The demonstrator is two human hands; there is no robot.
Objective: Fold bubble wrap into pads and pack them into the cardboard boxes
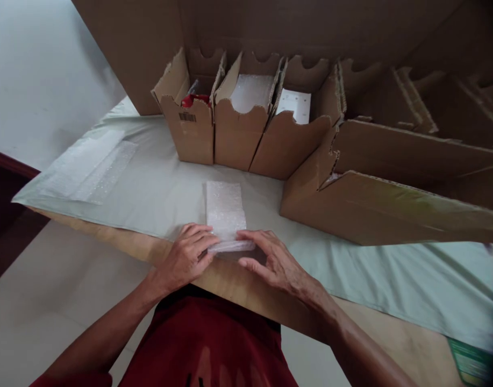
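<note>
A strip of bubble wrap [225, 207] lies flat on the cloth in front of me, its near end folded into a thicker layer at the table's front edge. My left hand [187, 252] holds the left corner of that fold, with fingers on top and thumb at the near side. At the right corner, my right hand [272, 260] has its fingertips on the fold and its thumb in front of it. Whether anything is wrapped inside the fold I cannot tell.
Flat sheets of bubble wrap [88, 164] lie at the left. Behind stand cardboard bins: one [195, 137] with something red, one [238, 134] with bubble wrap, one [292, 145] with a white piece. A larger cardboard box [391, 209] stands at right. Pale green cloth [161, 185] covers the table.
</note>
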